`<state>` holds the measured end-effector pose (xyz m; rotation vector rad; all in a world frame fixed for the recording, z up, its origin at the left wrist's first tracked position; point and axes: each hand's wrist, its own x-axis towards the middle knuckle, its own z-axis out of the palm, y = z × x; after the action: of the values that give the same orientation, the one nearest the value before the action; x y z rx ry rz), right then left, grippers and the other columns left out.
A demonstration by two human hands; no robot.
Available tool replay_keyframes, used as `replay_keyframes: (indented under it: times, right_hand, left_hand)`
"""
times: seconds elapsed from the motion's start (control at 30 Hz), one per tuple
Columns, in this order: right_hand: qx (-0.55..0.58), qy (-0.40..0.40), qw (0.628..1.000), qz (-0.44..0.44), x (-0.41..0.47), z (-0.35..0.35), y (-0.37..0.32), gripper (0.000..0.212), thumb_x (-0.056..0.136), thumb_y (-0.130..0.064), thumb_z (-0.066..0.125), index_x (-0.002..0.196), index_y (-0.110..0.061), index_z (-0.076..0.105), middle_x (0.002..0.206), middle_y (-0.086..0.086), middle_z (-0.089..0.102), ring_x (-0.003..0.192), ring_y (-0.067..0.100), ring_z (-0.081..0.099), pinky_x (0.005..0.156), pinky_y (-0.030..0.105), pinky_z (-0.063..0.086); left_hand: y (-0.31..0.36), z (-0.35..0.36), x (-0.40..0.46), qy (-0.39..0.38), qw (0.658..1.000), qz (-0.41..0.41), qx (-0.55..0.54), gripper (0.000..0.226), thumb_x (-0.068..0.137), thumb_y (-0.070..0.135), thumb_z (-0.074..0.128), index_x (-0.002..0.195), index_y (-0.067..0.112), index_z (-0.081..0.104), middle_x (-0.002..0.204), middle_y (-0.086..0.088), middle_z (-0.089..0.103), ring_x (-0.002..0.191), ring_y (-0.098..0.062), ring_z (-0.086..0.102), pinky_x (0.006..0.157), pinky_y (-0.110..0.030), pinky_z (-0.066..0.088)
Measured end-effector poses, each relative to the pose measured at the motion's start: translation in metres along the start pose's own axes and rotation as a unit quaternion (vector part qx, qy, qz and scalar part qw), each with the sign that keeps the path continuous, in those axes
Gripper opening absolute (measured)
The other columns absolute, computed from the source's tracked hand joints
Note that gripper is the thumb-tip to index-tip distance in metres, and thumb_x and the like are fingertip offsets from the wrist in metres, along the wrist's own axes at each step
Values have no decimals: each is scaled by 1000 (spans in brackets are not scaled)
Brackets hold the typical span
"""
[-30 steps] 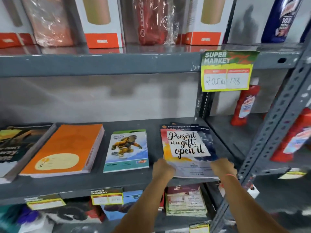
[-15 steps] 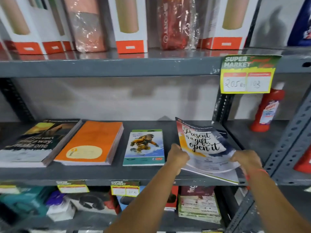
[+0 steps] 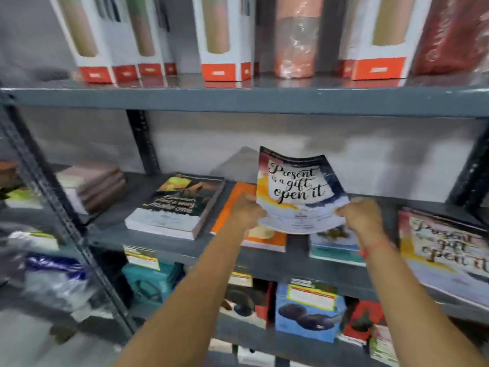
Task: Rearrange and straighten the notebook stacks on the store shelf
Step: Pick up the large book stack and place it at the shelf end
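Observation:
A thin notebook (image 3: 297, 190) with "Present is a gift, open it" on its cover is lifted clear of the grey shelf (image 3: 169, 249), tilted up and bent. My left hand (image 3: 247, 211) grips its lower left corner and my right hand (image 3: 363, 215) grips its lower right corner. Under it on the shelf lie an orange notebook stack (image 3: 232, 207) and a small blue-green notebook (image 3: 334, 246), both partly hidden. A dark-covered thick stack (image 3: 177, 206) lies further left. More notebooks with the same "Present" cover (image 3: 447, 256) stay at the right end.
A brown stack (image 3: 92, 186) sits on the neighbouring shelf at the left. Perforated steel uprights (image 3: 60, 207) divide the bays. White and orange boxes (image 3: 225, 38) line the shelf above. Boxed goods (image 3: 308, 312) and price tags (image 3: 141, 258) fill the shelf below.
Both hands have lifted the top "Present" notebook off its stack and carried it left over the orange stack. My view has swung left, so the rest of that stack now lies far right.

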<state>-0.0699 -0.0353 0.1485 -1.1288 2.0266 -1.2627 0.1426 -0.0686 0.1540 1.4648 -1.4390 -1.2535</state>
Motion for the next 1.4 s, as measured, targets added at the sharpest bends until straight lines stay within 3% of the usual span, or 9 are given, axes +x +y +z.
replay_keyframes:
  times: [0.1, 0.17, 0.27, 0.4, 0.53, 0.7, 0.87, 1.1, 1.4]
  right_hand:
    - [36, -30, 999, -23, -27, 82, -36, 17, 68, -4, 68, 61, 0, 53, 63, 13, 47, 60, 20, 45, 47, 28, 31]
    - [46, -59, 996, -43, -38, 136, -53, 14, 63, -9, 65, 65, 2, 54, 66, 11, 49, 65, 20, 48, 55, 29, 38]
    - [35, -86, 995, -48, -53, 198, -69, 17, 71, -5, 62, 65, -5, 46, 62, 6, 41, 59, 19, 43, 54, 27, 43]
    - [29, -100, 994, -33, -67, 258, -85, 43, 77, -6, 63, 54, -14, 29, 58, 0, 30, 50, 12, 28, 43, 26, 20]
    - [0, -105, 994, -25, -72, 294, -92, 18, 76, -12, 66, 75, -5, 50, 77, 12, 53, 69, 23, 48, 50, 29, 30]
    - [-85, -135, 987, 1, -82, 321, -84, 38, 80, -21, 64, 109, 1, 53, 118, 19, 57, 93, 31, 58, 67, 31, 42]
    - [-203, -168, 964, 27, -87, 323, -75, 64, 79, -34, 65, 128, -4, 39, 130, 17, 51, 115, 35, 55, 92, 40, 49]
    - [-345, -98, 927, -112, -96, 317, -92, 40, 88, -19, 52, 123, -9, 36, 122, 16, 56, 106, 34, 60, 77, 39, 50]
    - [-328, 28, 935, -130, -70, 203, -68, 39, 90, -21, 46, 125, -7, 36, 118, 16, 58, 104, 38, 60, 74, 39, 48]
  left_hand:
    - [-26, -89, 10, 34, 999, -16, -19, 23, 83, -9, 52, 72, 12, 49, 57, 2, 52, 63, -19, 47, 63, -24, 46]
    - [-39, -144, 15, 55, 998, -30, -31, 19, 82, -9, 54, 87, 9, 51, 70, -2, 49, 64, -16, 48, 72, -31, 44]
    - [-61, -207, 25, 86, 995, -49, -20, 25, 82, -8, 55, 67, 12, 52, 62, -5, 43, 55, -15, 37, 49, -24, 34]
    - [-86, -262, 46, 98, 994, -55, 18, 29, 81, -6, 57, 63, 14, 49, 63, -7, 44, 54, -16, 33, 45, -20, 30]
    - [-108, -291, 67, 85, 993, -74, 28, 22, 80, -10, 57, 68, 9, 52, 63, -9, 47, 54, -16, 31, 48, -23, 26]
    - [-135, -303, 84, 111, 986, -69, 102, 16, 60, 5, 69, 73, 6, 60, 69, -10, 55, 65, -20, 46, 60, -22, 39]
    - [-150, -304, 85, 140, 931, -97, 324, 27, 84, 23, 52, 103, 17, 70, 116, -9, 65, 108, -32, 56, 93, -40, 47]
    - [-126, -283, 77, 145, 850, -119, 492, 35, 90, 27, 46, 121, 13, 56, 132, -10, 50, 126, -29, 39, 102, -45, 30]
    - [-76, -170, 72, 110, 879, 36, 463, 30, 82, 16, 50, 106, 13, 68, 117, -17, 58, 114, -38, 51, 98, -47, 43]
